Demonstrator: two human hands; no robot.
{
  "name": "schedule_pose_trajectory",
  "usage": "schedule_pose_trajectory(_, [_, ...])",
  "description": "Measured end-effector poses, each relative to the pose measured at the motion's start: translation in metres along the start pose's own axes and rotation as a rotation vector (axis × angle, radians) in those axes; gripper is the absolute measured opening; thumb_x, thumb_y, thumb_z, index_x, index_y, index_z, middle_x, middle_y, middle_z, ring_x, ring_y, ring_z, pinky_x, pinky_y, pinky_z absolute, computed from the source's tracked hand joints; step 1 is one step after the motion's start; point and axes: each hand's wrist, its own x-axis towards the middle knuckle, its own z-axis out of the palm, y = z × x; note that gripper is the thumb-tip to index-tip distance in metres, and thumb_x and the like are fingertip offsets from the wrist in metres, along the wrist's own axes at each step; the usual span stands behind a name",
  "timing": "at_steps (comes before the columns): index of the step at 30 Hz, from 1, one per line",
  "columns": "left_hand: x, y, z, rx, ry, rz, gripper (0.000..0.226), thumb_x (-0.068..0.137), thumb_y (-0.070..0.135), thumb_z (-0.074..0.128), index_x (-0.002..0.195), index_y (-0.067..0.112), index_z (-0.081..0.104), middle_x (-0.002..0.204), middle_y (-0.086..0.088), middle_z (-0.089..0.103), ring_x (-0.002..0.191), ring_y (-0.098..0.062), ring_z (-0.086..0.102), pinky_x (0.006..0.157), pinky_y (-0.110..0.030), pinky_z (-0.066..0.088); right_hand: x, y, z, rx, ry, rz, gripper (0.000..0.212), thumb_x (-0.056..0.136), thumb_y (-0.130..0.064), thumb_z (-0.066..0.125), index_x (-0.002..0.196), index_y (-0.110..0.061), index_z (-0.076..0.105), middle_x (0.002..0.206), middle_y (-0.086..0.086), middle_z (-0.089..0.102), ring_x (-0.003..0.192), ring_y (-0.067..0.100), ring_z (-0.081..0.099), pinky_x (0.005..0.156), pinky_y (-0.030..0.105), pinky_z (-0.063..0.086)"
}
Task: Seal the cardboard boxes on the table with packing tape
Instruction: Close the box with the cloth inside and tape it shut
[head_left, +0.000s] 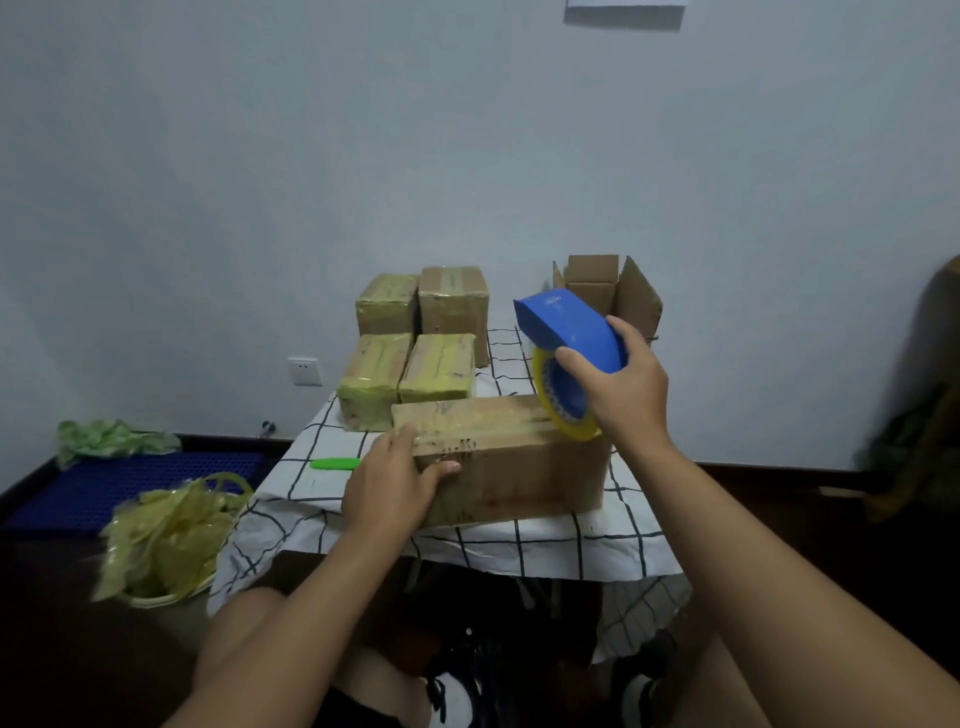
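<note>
My right hand (621, 387) is wrapped around the blue tape dispenser (569, 332), thumb on the near side and fingers over the far side. The yellow tape roll (563, 402) in it sits on the right end of the top of the long cardboard box (511, 462) in front of me. My left hand (392, 480) holds the left end of that box, with my thumb on the front face and my fingers around the corner. The box lies on the checked tablecloth (545, 545) near the table's front edge. I think the box is light, because it is small and thin. It could slide on the cloth, so my left hand should press down and hold it. The cardboard is stiff at the corners but soft in the middle of the top, so I should push the tape down gently there. The tape is sticky and thin, and it can wrinkle or tear. The dispenser is hard plastic and good to grab around its curved back. Behind are four taped boxes (410, 353). One open box (608, 296) at the back right looks not yet sealed. A green knife (335, 463) lies on the left.
</note>
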Motion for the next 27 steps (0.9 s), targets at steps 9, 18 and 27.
schedule_pose_trajectory(9, [-0.042, 0.049, 0.011, -0.116, -0.046, 0.128, 0.072, 0.078, 0.071, 0.057, 0.132, 0.025, 0.047, 0.121, 0.002, 0.034, 0.121, -0.019, 0.037, 0.094, -0.035, 0.042, 0.01, 0.004, -0.021, 0.082, 0.133, 0.025, 0.065, 0.078, -0.042, 0.081, 0.135, -0.024, 0.056, 0.126, -0.01, 0.058, 0.114, 0.009, 0.057, 0.093, 0.025, 0.051])
schedule_pose_trajectory(18, [0.007, 0.022, 0.0, 0.231, -0.201, 0.873, 0.079, 0.07, 0.037, 0.085, 0.139, 0.035, 0.046, 0.137, 0.0, 0.057, 0.109, -0.032, 0.055, 0.077, -0.045, 0.057, 0.0, 0.013, -0.051, 0.124, 0.196, 0.04, 0.052, 0.078, -0.038, 0.082, 0.123, -0.029, 0.057, 0.117, -0.011, 0.06, 0.107, 0.009, 0.059, 0.087, 0.025, 0.053])
schedule_pose_trajectory(27, [0.005, 0.074, 0.022, 0.307, 0.024, 0.703, 0.068, 0.074, 0.041, 0.081, 0.134, 0.019, 0.056, 0.14, -0.008, 0.053, 0.122, -0.033, 0.045, 0.094, -0.046, 0.045, 0.01, 0.006, -0.063, 0.157, 0.151, -0.02, 0.051, 0.08, -0.036, 0.081, 0.125, -0.03, 0.056, 0.114, -0.016, 0.058, 0.106, 0.003, 0.059, 0.074, 0.01, 0.05])
